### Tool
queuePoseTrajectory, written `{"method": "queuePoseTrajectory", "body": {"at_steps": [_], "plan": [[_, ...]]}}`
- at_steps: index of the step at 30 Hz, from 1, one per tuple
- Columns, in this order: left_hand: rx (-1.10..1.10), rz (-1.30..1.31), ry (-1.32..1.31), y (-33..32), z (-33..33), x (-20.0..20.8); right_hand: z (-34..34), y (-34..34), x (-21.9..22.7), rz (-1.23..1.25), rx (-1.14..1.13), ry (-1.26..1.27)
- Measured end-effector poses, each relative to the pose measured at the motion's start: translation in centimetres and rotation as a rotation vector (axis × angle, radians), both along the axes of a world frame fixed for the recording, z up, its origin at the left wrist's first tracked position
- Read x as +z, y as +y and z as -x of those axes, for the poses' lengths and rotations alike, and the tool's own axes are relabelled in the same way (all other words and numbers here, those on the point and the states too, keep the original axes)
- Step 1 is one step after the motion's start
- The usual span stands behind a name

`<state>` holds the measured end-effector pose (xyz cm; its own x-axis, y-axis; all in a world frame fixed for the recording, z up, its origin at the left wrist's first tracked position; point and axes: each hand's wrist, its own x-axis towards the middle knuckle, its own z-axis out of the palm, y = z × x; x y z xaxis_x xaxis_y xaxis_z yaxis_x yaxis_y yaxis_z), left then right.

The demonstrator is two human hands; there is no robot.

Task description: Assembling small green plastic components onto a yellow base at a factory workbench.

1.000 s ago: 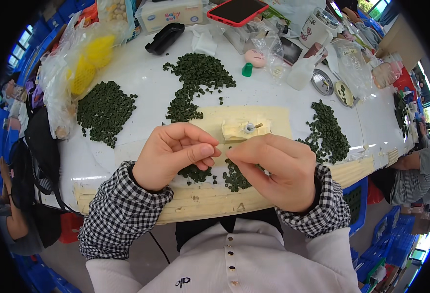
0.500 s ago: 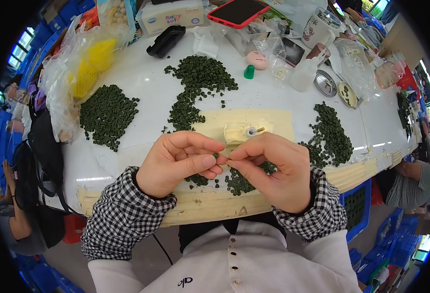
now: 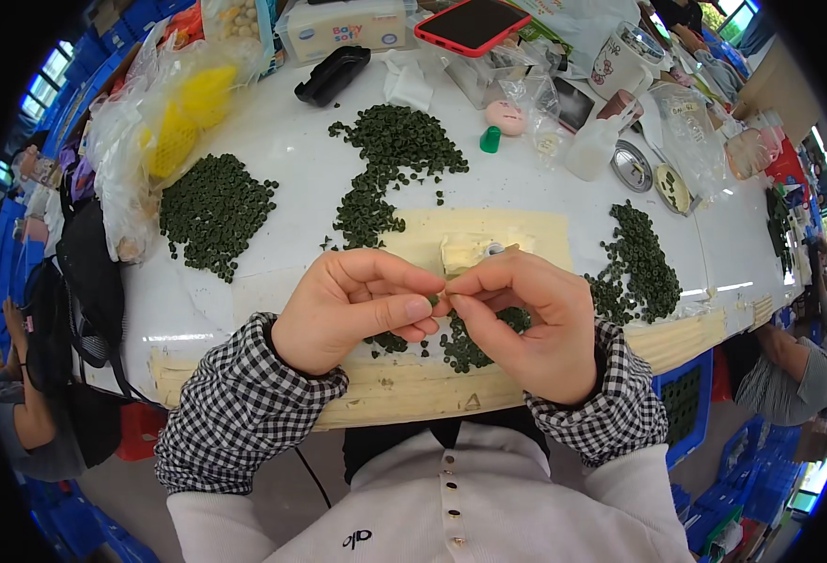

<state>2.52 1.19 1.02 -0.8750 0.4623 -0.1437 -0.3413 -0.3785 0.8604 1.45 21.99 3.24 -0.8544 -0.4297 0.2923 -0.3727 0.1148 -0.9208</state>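
Observation:
Between the thumb and fingers of my left hand [image 3: 350, 302] is a small dark green piece [image 3: 433, 300], mostly covered by the fingertips. My right hand [image 3: 540, 324] meets it there in a closed pinch; whatever its fingertips grip is too small to make out. Below and behind the hands lies a small heap of similar dark green pieces [image 3: 470, 349], partly hidden. Just beyond my right hand, a cream-coloured block [image 3: 462, 251] with a round metal part rests on a pale yellow sheet [image 3: 421, 225].
More heaps of green pieces lie at the left [image 3: 216, 214], far middle [image 3: 402, 141] and right [image 3: 641, 251]. Along the back stand a plastic box [image 3: 346, 30], a red-edged phone [image 3: 473, 23], a mug [image 3: 622, 64] and a white bottle [image 3: 589, 148]. Other people sit at both sides.
My hands keep their pinch, with the right fingertips now closer against the left ones. The view has shifted slightly, and the block's metal part is more covered by my right hand.

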Motion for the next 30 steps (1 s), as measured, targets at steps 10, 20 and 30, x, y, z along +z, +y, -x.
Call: {"method": "queuePoseTrajectory", "body": {"at_steps": [10,20,30], "plan": [[-0.003,0.028,-0.011,0.08,-0.09,0.21,-0.17,-0.28,-0.34,0.002,-0.018,0.014],[0.0,0.007,-0.024,0.2,-0.03,-0.1,0.02,-0.38,-0.28,-0.053,-0.049,0.284],[0.029,-0.059,-0.066,0.39,-0.29,-0.69,-0.02,-0.78,-1.04,-0.097,-0.116,0.556]]}}
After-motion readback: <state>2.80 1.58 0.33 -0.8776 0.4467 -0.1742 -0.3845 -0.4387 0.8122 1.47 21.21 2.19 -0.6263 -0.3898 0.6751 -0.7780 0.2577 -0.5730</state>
